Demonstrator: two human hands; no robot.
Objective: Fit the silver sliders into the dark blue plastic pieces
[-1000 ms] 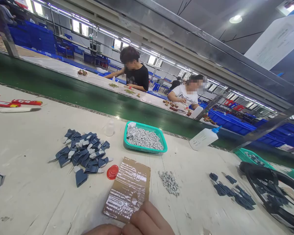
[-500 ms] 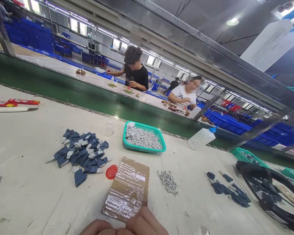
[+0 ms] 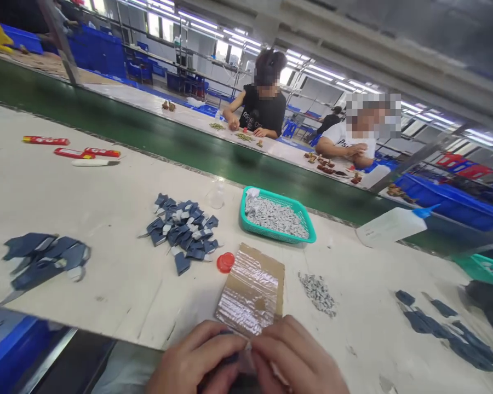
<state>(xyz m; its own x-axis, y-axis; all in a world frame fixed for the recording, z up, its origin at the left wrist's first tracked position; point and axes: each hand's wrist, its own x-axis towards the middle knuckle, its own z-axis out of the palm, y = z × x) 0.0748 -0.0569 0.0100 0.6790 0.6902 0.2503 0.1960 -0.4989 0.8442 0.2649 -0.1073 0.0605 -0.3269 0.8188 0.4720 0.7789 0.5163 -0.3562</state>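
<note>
My left hand point(image 3: 197, 361) and my right hand point(image 3: 296, 358) meet at the table's near edge, fingers curled and pinched together around a small dark part that I cannot make out. Just beyond them lies a cardboard piece covered in clear tape point(image 3: 252, 290). A red cap point(image 3: 225, 262) and a pile of dark blue plastic parts point(image 3: 183, 232) lie to its left. Right of the cardboard sits a small heap of grey bits point(image 3: 317, 293). A teal basket point(image 3: 308, 227) behind it holds more grey bits.
More blue parts lie at far left point(image 3: 45, 260) and far right point(image 3: 443, 328). A white squeeze bottle point(image 3: 390, 227) lies on its side. Red tubes point(image 3: 69, 152) rest by the green conveyor belt point(image 3: 148, 145). Two people sit working across the belt. A blue bin point(image 3: 8, 350) is at lower left.
The view has tilted down and shifted left. My two hands, barely visible before, now show fully and are pressed together at the table edge.
</note>
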